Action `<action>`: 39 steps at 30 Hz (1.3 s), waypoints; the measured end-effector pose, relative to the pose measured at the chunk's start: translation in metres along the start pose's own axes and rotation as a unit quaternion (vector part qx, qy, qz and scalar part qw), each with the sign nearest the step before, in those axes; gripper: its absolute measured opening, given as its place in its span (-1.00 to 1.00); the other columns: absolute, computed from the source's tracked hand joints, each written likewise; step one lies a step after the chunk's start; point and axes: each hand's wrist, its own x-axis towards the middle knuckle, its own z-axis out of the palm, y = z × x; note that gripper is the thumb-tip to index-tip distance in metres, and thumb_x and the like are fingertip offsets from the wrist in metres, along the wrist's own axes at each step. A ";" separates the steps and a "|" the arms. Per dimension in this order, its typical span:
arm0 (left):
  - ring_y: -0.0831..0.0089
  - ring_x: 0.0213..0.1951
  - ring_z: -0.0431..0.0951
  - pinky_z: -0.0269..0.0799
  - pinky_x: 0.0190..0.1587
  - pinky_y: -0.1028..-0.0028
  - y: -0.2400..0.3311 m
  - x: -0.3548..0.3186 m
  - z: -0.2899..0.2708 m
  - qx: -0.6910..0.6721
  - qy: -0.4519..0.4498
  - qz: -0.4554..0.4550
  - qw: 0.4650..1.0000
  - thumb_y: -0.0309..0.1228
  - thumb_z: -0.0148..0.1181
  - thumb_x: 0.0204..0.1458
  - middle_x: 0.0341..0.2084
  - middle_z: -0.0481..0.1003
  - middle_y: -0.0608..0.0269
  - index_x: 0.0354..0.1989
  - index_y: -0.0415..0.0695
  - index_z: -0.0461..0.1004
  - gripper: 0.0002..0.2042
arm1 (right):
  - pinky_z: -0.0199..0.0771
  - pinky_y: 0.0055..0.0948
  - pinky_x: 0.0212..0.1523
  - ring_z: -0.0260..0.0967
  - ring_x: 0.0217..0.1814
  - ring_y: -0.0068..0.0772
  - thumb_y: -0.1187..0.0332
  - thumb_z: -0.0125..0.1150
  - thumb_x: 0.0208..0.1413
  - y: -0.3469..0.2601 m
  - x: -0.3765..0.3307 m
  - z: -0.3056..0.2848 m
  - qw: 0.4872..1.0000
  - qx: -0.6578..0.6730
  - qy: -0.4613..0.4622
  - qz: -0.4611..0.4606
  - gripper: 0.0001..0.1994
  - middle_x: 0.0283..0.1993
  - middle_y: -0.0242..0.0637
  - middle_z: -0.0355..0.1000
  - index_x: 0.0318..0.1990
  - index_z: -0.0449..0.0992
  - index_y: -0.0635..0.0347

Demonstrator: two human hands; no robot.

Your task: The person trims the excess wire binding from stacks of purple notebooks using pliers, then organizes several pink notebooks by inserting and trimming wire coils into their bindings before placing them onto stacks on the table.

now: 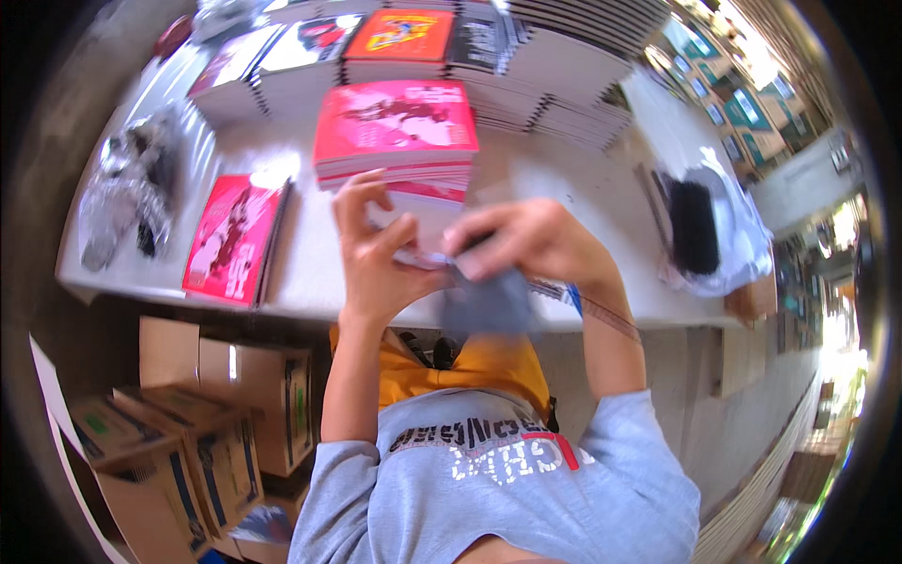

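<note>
Both hands are raised before the near edge of the table, in front of a stack of pink-covered books point(399, 141). My left hand point(371, 249) is bent, its thumb and fingers closed round a thin pale edge that I cannot make out. Close beside it, my right hand point(536, 240) pinches a dark grey, flat-looking thing point(489, 303), smeared by motion, that hangs below the fingers. Its kind cannot be told. Left of my left hand, a pink-covered spiral-bound book point(235, 240) lies on the table point(315, 273).
Several stacks of books with orange point(399, 38), white and dark covers line the table's back. Crumpled clear plastic point(132, 193) lies at left. At right are a black object point(693, 226) and a white plastic bag point(742, 226). Cardboard boxes point(178, 451) stand below at left.
</note>
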 end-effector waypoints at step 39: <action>0.38 -0.10 0.25 0.18 0.02 0.40 -0.011 -0.017 0.000 -0.270 0.035 -0.240 0.932 -0.09 0.61 -0.96 -0.11 0.13 0.23 -0.18 -0.06 0.04 0.02 | 0.45 -0.38 -0.30 0.49 -0.37 -0.27 0.54 0.10 -0.39 0.006 0.041 0.040 0.993 -0.021 0.083 -0.082 -0.58 -0.31 -0.11 0.52 -0.24 0.61 0.04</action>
